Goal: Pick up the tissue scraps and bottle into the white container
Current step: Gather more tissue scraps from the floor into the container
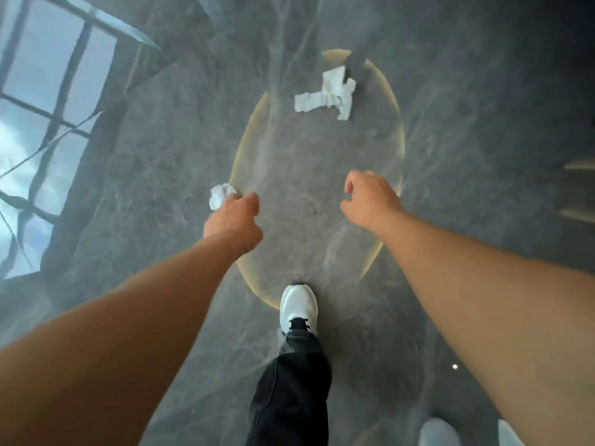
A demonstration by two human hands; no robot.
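Observation:
My left hand is closed around a crumpled white tissue scrap, which sticks out past its fingers. My right hand hangs over the floor with its fingers curled loosely downward and nothing in it. Farther ahead, a larger flat torn tissue scrap lies on the glossy grey marble floor, well beyond both hands. No bottle and no white container are in view.
The shiny floor mirrors a window at the left and a pale oval ring around the middle. My foot in a white shoe with a black trouser leg steps forward at bottom centre. Another white shoe shows at bottom right.

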